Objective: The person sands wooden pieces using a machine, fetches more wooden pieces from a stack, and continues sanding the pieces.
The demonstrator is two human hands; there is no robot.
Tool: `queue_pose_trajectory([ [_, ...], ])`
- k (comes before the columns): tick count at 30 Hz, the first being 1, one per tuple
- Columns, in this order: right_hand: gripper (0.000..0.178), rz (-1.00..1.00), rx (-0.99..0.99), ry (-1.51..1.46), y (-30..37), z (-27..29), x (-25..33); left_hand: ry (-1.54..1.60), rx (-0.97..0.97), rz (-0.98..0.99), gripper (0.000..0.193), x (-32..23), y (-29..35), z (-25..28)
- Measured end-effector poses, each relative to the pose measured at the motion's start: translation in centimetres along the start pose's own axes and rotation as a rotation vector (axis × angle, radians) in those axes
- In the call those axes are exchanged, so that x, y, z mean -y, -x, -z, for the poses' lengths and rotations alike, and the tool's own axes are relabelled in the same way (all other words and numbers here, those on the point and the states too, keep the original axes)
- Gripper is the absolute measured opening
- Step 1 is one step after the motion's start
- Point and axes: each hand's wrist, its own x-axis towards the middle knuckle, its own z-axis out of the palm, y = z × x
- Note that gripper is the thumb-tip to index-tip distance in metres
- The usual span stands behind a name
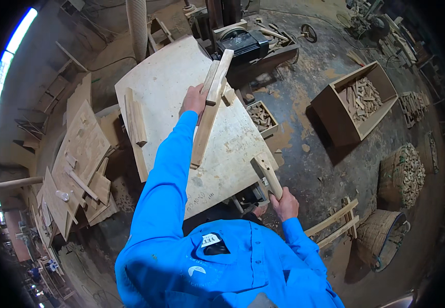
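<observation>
My left hand [196, 99] reaches far out over a pale board tabletop [161, 77]. Its fingers close around the edge of a short wooden strip [213, 79], which lies against a longer light wooden piece [221, 74]. Beneath them a long wooden plank [206, 134] runs back toward me on the tabletop. At the table's right front corner, my right hand [286, 205] grips the near end of a shaped wooden piece [269, 177]. The far end of that piece, with dark holes in it, is over the table edge. Some left fingertips are hidden by the wood.
Several wooden lengths [136, 123] lie at the table's left. Beyond its far edge stands a machine with a black motor [243, 45]. A wooden box of offcuts [337, 118], a smaller box [269, 130] and woven baskets [374, 233] stand to the right. Stacked boards [79, 138] are left.
</observation>
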Motion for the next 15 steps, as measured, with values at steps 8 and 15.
queue_pose_trajectory([
  [8,0.048,0.084,0.191,-0.148,-1.0,1.2,-0.5,-0.056,-0.033,0.021,0.045,0.8,-0.4,-0.7],
  [15,0.046,0.098,0.180,-0.177,-1.2,1.4,-0.2,-0.066,-0.066,-0.033,0.045,1.1,-0.6,-0.4],
])
